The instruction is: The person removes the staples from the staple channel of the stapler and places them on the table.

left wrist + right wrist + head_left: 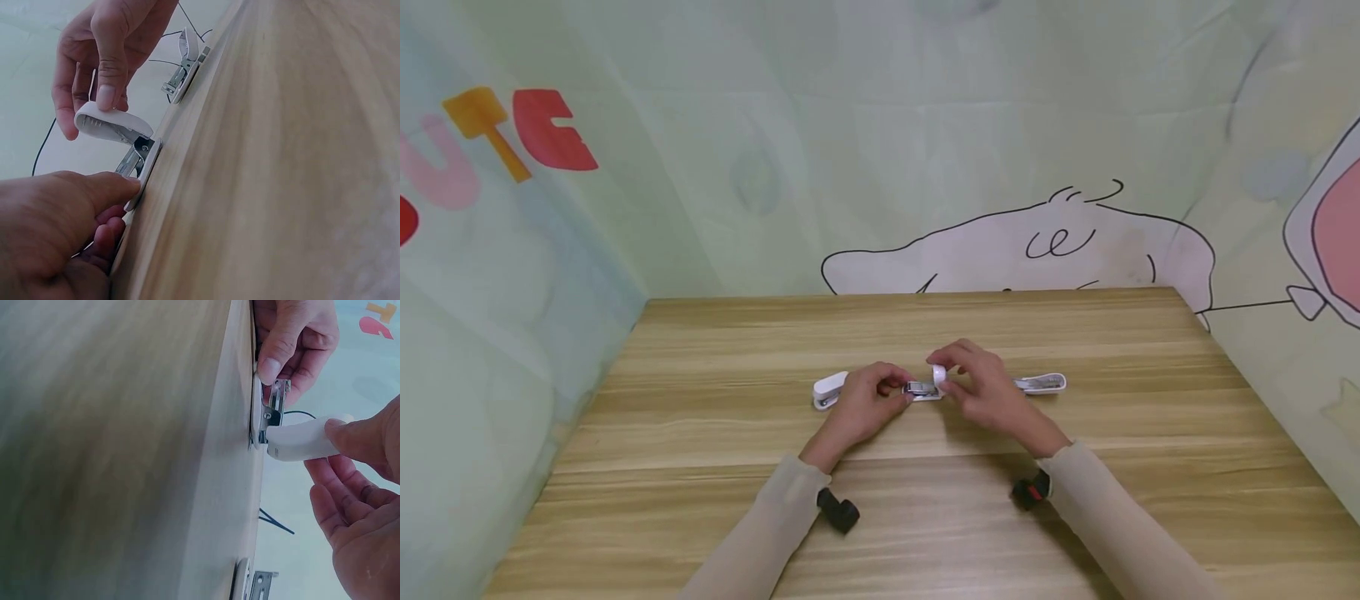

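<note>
A white stapler (pixel 938 379) stands between the two hands with its top cover swung up, baring the metal magazine (pixel 277 397). The left hand (pixel 867 402) pinches the end of the stapler's base (pixel 145 178) between thumb and fingers. Thumb and fingertips of the right hand (pixel 987 392) pinch the raised cover (pixel 300 440). A second white stapler (pixel 830 388) lies closed just left of the left hand, which partly hides it. Beyond the right hand lies a third stapler (pixel 1041 383), its cover also raised in the left wrist view.
The staplers lie in a row across a wood-grain table (pixel 895 525). A printed cloth backdrop (pixel 880 142) rises behind the table's far edge and along both sides. Dark camera mounts (pixel 838 510) hang from the wrists close above the tabletop.
</note>
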`<action>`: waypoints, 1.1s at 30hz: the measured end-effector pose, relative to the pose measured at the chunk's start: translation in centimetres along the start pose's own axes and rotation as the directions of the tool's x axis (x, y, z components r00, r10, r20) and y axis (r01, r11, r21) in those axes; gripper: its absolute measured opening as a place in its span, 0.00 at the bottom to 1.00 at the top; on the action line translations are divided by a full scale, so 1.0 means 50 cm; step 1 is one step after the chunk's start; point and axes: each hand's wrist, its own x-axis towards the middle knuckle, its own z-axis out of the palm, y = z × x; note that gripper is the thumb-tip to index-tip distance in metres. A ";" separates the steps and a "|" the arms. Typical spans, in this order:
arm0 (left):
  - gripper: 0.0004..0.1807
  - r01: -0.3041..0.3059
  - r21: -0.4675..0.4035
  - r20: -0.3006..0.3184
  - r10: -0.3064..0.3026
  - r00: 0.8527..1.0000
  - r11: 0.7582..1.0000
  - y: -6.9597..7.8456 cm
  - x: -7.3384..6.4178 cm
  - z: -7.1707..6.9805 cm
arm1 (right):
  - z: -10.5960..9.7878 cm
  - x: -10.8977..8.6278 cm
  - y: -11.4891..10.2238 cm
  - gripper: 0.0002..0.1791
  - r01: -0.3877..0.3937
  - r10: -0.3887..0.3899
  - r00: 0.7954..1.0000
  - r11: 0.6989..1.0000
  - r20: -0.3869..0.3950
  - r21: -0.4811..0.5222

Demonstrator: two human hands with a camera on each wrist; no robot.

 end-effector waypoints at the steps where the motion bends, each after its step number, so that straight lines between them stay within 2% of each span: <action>1: 0.11 -0.001 0.000 -0.002 0.001 1.000 1.000 0.000 0.000 0.000 | -0.002 -0.001 0.001 0.16 -0.003 0.003 1.000 1.000 0.000 -0.002; 6: 0.11 0.006 0.009 -0.015 -0.006 1.000 1.000 0.000 0.001 0.003 | -0.013 -0.009 0.007 0.16 -0.024 0.024 1.000 0.999 -0.015 -0.025; 15: 0.11 0.022 0.031 -0.008 -0.021 1.000 0.999 -0.001 0.001 0.003 | -0.035 -0.036 0.029 0.16 -0.134 0.135 0.991 0.987 0.003 -0.087; 21: 0.11 0.032 0.026 -0.011 -0.031 0.999 0.999 -0.002 0.002 0.006 | -0.040 -0.040 0.030 0.15 -0.153 0.157 0.987 0.980 0.028 -0.127; 28: 0.11 0.009 0.026 -0.016 -0.009 1.000 1.000 -0.002 0.000 0.005 | -0.039 -0.037 0.027 0.16 -0.180 0.187 0.982 0.971 0.032 -0.156; 33: 0.12 0.013 0.018 -0.010 -0.012 1.000 1.000 -0.003 0.001 0.004 | -0.034 -0.030 0.020 0.15 -0.155 0.159 0.987 0.978 0.024 -0.139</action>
